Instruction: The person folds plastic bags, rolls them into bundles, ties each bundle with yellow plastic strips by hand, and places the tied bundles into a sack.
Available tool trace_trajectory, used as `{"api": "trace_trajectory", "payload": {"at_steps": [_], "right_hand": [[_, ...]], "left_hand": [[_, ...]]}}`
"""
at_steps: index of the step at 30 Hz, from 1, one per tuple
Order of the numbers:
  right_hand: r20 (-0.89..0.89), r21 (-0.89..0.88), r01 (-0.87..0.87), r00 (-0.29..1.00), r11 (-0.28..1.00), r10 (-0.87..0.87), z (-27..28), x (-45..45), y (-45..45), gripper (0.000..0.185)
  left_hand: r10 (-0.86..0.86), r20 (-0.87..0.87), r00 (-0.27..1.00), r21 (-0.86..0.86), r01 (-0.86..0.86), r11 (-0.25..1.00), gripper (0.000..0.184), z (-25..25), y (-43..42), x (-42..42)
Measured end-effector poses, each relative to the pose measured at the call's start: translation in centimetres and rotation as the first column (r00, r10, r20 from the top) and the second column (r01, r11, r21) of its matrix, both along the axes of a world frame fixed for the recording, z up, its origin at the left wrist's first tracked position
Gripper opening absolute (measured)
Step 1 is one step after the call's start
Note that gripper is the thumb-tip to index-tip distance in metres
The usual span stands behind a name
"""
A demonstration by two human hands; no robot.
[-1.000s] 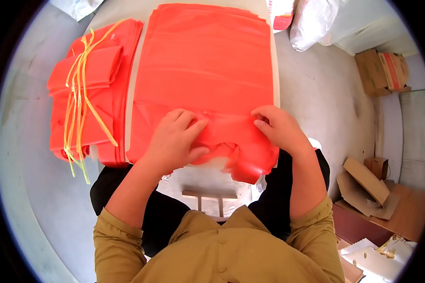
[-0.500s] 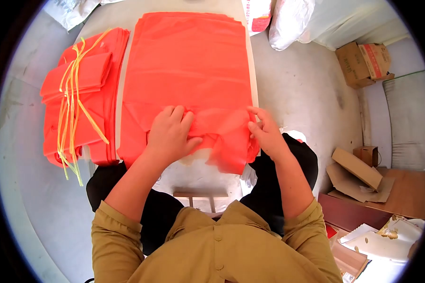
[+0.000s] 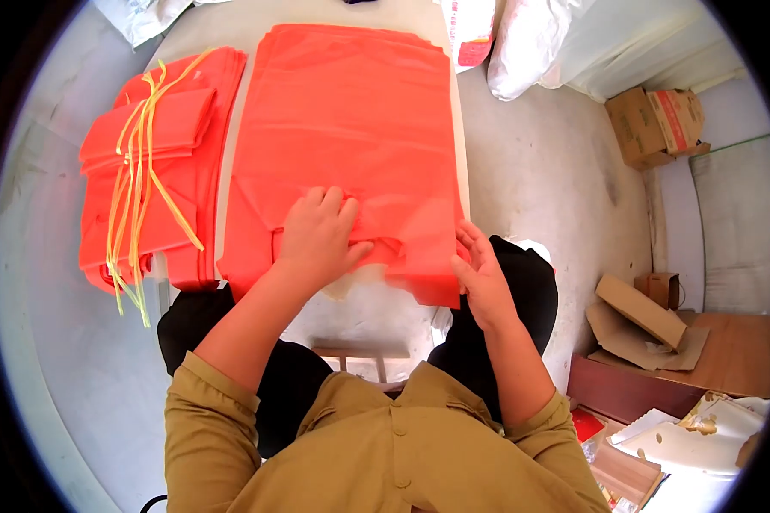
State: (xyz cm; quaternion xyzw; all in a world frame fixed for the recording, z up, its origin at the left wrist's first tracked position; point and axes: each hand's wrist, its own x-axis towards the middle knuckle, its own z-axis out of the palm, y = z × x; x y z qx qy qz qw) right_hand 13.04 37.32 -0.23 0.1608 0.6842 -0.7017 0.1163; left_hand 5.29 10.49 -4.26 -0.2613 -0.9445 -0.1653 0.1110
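A wide stack of red plastic sheets or bags (image 3: 351, 120) lies on the table. My left hand (image 3: 319, 235) rests palm down on its near part, fingers bent onto the plastic and thumb apart. At the stack's right edge, near the front corner, my right hand (image 3: 481, 272) touches the plastic with curled fingers; whether it pinches the edge cannot be made out. The near flap hangs over the table edge between and below my hands. To the left sits a folded red bundle (image 3: 158, 205) with yellow strings (image 3: 137, 184) lying across it.
White sacks (image 3: 530, 43) stand beyond the table at the upper right. Cardboard boxes (image 3: 646, 128) are by the right wall, and an opened carton (image 3: 642, 329) lies on a brown surface (image 3: 736, 350). My knees are under the table's near edge.
My right hand has moved down along the stack's right edge. The near flap of red plastic now lies flatter. My left hand stays on the stack. The whole view has shifted.
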Motion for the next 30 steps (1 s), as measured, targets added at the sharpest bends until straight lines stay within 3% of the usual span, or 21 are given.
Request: {"api": "trace_trajectory", "payload": {"at_steps": [2,8,9,13,16,20,21,24,27,30], "right_hand": [[-0.052,-0.069,0.109,0.992,0.992,-0.113,-0.5,0.1,-0.7,0.067],[0.083,0.131,-0.264,0.963,0.956,0.255,-1.7,2.2,0.4,0.054],[0.155,0.147,-0.231,0.966,0.962,0.208,-0.6,2.5,-0.1,0.042],[-0.020,0.102,-0.100,0.995,0.990,0.103,0.8,3.4,0.0,0.030],[-0.069,0.068,-0.095,0.993,0.993,0.100,2.1,2.8,-0.2,0.029],[-0.101,0.278,-0.200,0.967,0.939,0.236,2.8,-1.0,-2.0,0.030],[-0.091,0.194,-0.199,0.971,0.961,0.220,4.2,-2.2,-3.6,0.031],[-0.102,0.343,-0.377,0.895,0.860,0.433,3.5,-7.1,-5.2,0.031],[0.020,0.352,-0.495,0.852,0.794,0.523,1.6,-11.2,-6.8,0.036],[0.057,0.126,-0.575,0.818,0.808,0.573,0.1,-13.5,-7.2,0.045]], "left_hand": [[0.011,0.041,0.999,-0.017,-0.011,1.000,0.056,0.1,0.1,0.1],[0.016,0.112,0.994,-0.050,-0.011,0.999,0.058,0.5,-0.1,0.2],[0.014,0.113,0.994,-0.048,-0.008,0.999,0.058,0.5,-0.1,0.2],[-0.002,0.119,0.993,-0.023,0.005,1.000,0.059,0.3,-0.3,0.2],[-0.011,0.118,0.993,-0.007,0.012,1.000,0.059,0.3,-0.5,0.3],[-0.057,0.151,0.987,0.032,0.053,0.998,0.060,0.7,-1.2,0.1],[-0.073,0.186,0.980,0.036,0.067,0.997,0.060,1.0,-1.4,-0.1],[-0.168,0.187,0.968,0.147,0.141,0.979,0.067,0.7,-2.9,-0.7],[-0.246,0.267,0.932,0.259,0.177,0.950,0.079,1.0,-4.2,-1.5],[-0.221,0.409,0.885,0.297,0.099,0.950,0.088,2.0,-4.3,-1.8]]}}
